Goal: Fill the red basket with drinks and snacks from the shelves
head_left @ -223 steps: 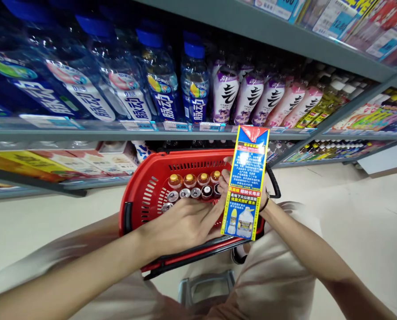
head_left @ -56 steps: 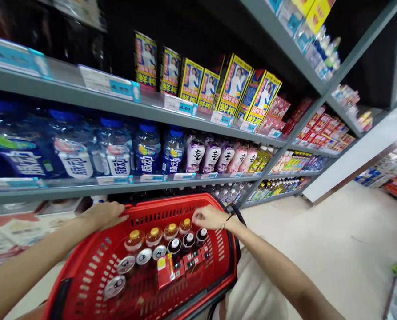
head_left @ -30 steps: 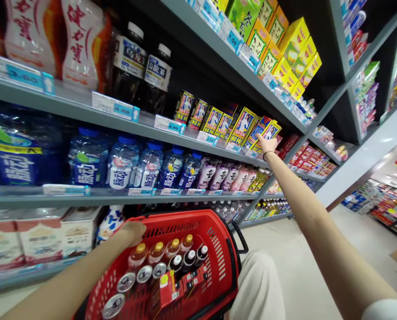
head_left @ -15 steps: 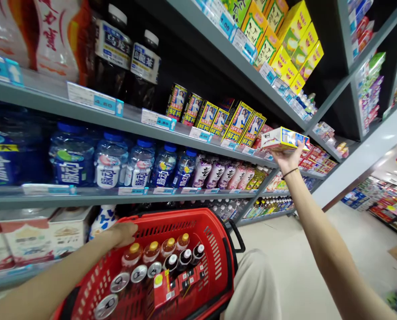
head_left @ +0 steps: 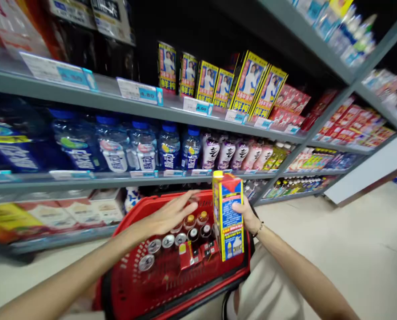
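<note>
My right hand (head_left: 248, 215) grips a tall yellow, blue and red drink carton (head_left: 232, 231) by its side. The carton stands upright over the right part of a red shopping basket (head_left: 158, 291), its yellow cap on top. Over the back of the basket reaches my left hand (head_left: 174, 213), fingers stretched out and holding nothing. Inside the basket are several drink cans (head_left: 154, 246), yellow-capped bottles (head_left: 202, 217), dark bottles with white caps (head_left: 205, 230) and small red boxes (head_left: 189, 255).
A grey shelf (head_left: 171, 111) runs along the front. On it stand more yellow drink cartons (head_left: 248, 82), blue-capped bottles (head_left: 145, 146) and red boxes (head_left: 290, 104). White cartons (head_left: 106, 206) fill the bottom shelf. My knee (head_left: 268, 284) is right of the basket.
My right hand has brought the carton from the shelf at right down over the basket, turning it upright. My left hand has left the basket's left rim and moved over its back.
</note>
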A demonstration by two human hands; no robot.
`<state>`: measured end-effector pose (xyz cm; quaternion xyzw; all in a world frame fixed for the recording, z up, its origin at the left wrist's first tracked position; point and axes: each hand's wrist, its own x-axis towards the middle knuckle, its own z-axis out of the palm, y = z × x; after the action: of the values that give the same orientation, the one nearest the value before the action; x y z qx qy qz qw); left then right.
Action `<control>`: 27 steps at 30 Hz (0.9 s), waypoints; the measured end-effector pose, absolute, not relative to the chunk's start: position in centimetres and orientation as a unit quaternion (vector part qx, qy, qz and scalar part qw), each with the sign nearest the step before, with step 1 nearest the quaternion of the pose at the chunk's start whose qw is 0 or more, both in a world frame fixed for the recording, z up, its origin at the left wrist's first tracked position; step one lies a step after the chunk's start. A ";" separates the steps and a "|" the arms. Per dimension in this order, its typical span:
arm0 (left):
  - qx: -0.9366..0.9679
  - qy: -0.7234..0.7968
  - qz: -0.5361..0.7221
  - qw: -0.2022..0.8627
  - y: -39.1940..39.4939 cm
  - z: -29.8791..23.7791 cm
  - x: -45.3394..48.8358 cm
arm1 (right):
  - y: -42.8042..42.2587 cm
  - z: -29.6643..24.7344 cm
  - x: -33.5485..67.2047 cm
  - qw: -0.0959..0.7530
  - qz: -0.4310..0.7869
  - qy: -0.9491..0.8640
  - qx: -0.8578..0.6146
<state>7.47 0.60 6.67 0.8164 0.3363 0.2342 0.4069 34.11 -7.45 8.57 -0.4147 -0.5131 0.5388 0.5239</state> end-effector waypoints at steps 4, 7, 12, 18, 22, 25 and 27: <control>0.684 0.278 0.352 0.575 -1.7 8.5 9.7 | -7.4 5.0 31.0 0.473 0.567 -0.548 -0.392; 0.664 0.309 0.349 0.584 -1.4 7.7 10.3 | -7.9 2.0 29.6 0.490 0.573 -0.518 -0.404; 0.665 0.383 0.320 0.555 -0.2 6.9 10.2 | -8.3 -2.2 28.8 0.472 0.638 -0.426 -0.435; 0.538 0.485 0.348 0.595 1.5 7.1 10.4 | -8.1 -1.1 28.1 0.430 0.706 -0.361 -0.432; 0.480 0.526 0.345 0.611 2.2 6.2 10.3 | -7.8 -0.3 27.7 0.418 0.723 -0.324 -0.444; 0.462 0.537 0.339 0.619 2.3 5.2 10.1 | -7.6 -0.6 27.6 0.396 0.741 -0.300 -0.452; 0.462 0.535 0.327 0.627 2.3 4.6 10.0 | -7.7 -0.8 27.5 0.392 0.748 -0.287 -0.452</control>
<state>10.04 2.25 4.57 0.4620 0.5354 0.3275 0.6267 27.54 -7.72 -0.81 -0.4520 -0.2870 0.7479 0.3924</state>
